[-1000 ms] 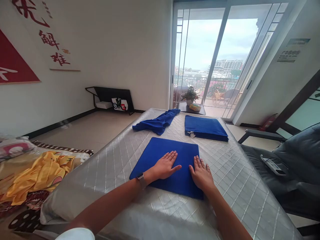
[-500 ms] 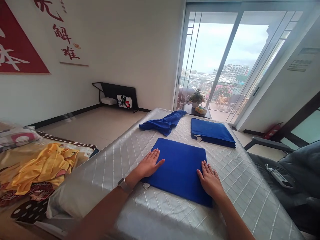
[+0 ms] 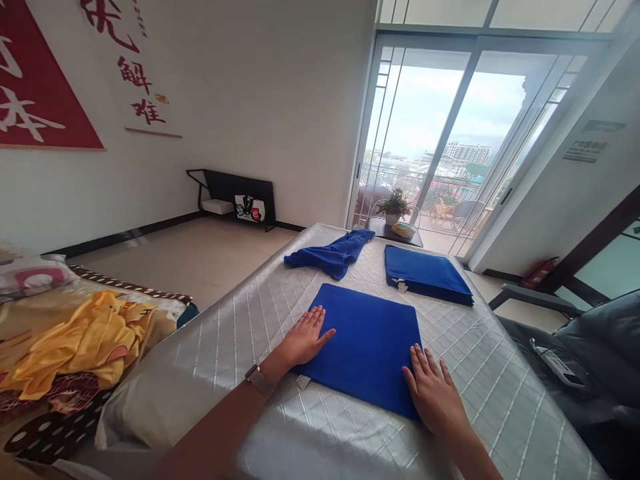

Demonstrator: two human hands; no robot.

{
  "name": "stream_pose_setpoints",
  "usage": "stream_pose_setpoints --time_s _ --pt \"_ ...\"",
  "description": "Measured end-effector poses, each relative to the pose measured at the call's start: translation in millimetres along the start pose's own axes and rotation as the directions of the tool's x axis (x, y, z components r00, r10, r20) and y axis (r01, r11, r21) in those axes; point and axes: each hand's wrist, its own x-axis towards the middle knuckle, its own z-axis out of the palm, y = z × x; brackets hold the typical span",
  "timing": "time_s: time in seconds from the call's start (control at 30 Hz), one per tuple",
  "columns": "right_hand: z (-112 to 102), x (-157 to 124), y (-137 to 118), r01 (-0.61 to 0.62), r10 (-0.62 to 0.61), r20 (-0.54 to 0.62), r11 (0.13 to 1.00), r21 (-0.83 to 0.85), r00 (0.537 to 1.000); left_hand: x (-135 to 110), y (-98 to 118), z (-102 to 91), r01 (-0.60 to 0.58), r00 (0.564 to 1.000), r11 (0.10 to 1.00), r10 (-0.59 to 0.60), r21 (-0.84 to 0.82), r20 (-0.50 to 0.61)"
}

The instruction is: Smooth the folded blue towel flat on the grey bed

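Left hand [image 3: 304, 339] has slid to the blue cloth's [image 3: 367, 343] left edge; right hand [image 3: 435, 393] overlaps its right; both flat, grasping nothing.

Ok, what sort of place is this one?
Probably an indoor living space, perhaps a room in a home, though I can't be sure. It has a quilted, silvery mattress-like surface, a dark padded armchair and a sliding glass door facing a railed balcony.
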Motion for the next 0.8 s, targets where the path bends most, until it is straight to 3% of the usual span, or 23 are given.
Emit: stream_pose_setpoints --time_s 0.17,0.33,0.5,0.57,0.67,0.8 --pt "10 -31 -11 -0.079 0.076 0.036 0.993 0.086 0.996 1 2 2.2 0.008 1.000 1.000 -0.008 0.011 -0.009" --pt "7 -34 -13 -0.076 0.073 0.027 0.985 0.153 0.997 -1 2 4.6 0.014 0.999 0.999 -0.013 0.039 -0.034" --pt "2 -37 -12 -0.077 0.072 0.035 0.978 0.192 0.997 -1 13 -7.9 0.009 0.994 0.996 0.001 0.089 -0.110" --pt "1 -38 -12 -0.076 0.071 0.031 0.976 0.205 0.997 -2 27 -14.2 -0.042 0.988 0.994 0.057 0.105 -0.145" --pt "0 -39 -12 -0.062 0.059 0.021 0.970 0.233 0.998 -3 63 -15.9 -0.196 0.974 0.977 0.203 0.084 -0.096" --pt "0 -39 -11 -0.051 0.049 0.013 0.966 0.254 0.999 -7 130 -0.1 -0.458 0.889 0.889 0.459 -0.017 0.010"
